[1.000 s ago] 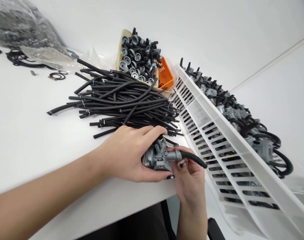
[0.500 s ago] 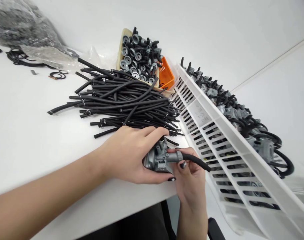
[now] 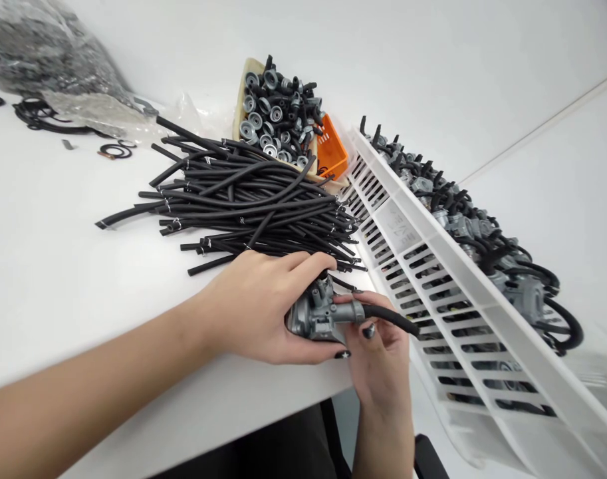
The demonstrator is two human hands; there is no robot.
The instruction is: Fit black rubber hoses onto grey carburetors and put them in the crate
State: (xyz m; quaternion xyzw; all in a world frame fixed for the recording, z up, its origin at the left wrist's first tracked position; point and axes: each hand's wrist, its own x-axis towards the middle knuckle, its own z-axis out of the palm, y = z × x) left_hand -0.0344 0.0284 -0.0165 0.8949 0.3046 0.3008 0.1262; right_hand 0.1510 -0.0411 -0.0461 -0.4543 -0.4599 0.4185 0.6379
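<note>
- A plain white wall (image 3: 433, 60) at the back, and a white tabletop (image 3: 48, 266) running along beneath it!
- Two hands in play, on one grey metal part (image 3: 316, 313), held low over the near edge of the tabletop.
- The left hand (image 3: 263, 306) is wrapped over its body, thumb along the near side; a pale star shows on the dark thumbnail.
- The right hand (image 3: 380, 369) has thumb and fingers curled closely about the narrow end, where one short black hose (image 3: 387, 315) sticks out.
- Just beyond, a heap of black tubes (image 3: 253, 199), dozens, too tangled to count exactly.
- Behind them, one cream bin (image 3: 240, 100) piled with cap-like pieces (image 3: 270, 120), and one orange basket (image 3: 337, 156) right beside it.
- Over on the right, one slotted white crate (image 3: 460, 266), packed with similar metal parts (image 3: 525, 299), many overlapping.
- Writing on its side panel, but too blurred to read!
- Far left, one clear plastic bag (image 3: 48, 60) of small pieces, with black rings (image 3: 116, 151) lying near it.
</note>
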